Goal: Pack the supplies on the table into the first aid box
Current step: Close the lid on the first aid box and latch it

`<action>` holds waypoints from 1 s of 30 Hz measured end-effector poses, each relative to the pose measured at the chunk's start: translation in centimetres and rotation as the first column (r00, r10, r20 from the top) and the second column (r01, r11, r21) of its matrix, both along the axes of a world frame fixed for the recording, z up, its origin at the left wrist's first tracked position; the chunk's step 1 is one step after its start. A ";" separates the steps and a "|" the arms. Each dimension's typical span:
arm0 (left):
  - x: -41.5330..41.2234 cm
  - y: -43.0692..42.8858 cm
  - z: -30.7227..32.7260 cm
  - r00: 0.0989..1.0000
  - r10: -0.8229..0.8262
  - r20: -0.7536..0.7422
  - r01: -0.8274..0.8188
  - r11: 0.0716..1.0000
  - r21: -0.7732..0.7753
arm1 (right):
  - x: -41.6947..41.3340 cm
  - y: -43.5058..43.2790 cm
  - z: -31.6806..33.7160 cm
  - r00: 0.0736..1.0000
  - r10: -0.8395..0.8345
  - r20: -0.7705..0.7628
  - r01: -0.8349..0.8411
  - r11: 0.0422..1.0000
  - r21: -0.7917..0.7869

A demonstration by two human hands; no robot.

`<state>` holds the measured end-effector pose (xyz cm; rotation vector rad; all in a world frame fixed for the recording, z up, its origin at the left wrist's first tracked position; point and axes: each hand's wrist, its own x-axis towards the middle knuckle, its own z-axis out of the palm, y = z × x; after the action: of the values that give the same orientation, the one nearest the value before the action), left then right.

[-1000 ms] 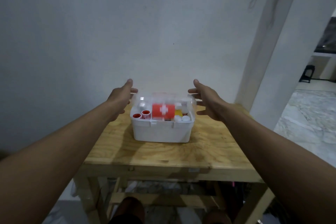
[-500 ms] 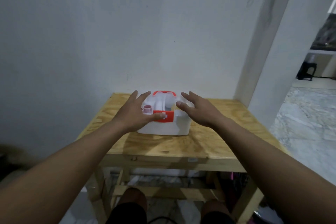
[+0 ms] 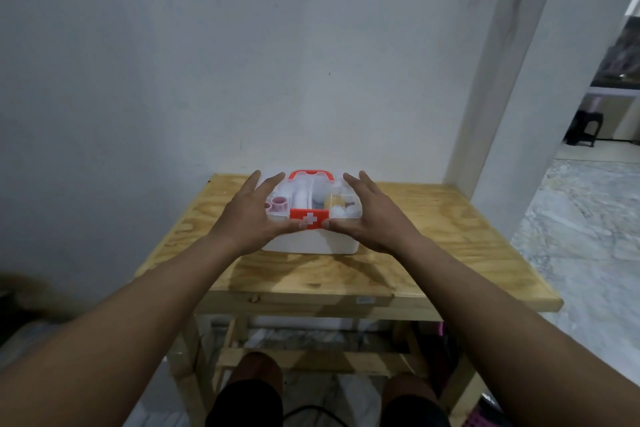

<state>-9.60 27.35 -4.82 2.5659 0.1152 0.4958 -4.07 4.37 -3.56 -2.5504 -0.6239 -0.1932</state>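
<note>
The white first aid box stands on the wooden table, its clear lid down over the supplies. A red handle runs along the lid's far edge. On the near edge sits a red latch with a white cross. Through the lid I see red-capped containers on the left and white and yellow items on the right. My left hand lies flat on the lid's left half, thumb at the latch. My right hand lies flat on the right half, thumb at the latch too.
The table stands against a white wall, with a white pillar at its right rear corner. To the right is a marbled floor and a dark stool far back. My knees show under the table.
The lid has come down from tilted open to flat on the box. Both hands moved from the lid's sides onto its top, and the thumbs have closed in on the latch.
</note>
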 end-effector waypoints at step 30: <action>7.4 -1.9 -1.8 0.985 -0.099 0.143 0.156 0.867 -0.474 | 7.0 -3.0 -1.9 0.987 0.018 -0.160 0.046 0.919 0.392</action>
<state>-2.21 25.50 -6.60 2.0323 0.0219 0.4902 2.89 1.41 -5.42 -2.1535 -0.4511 -0.1034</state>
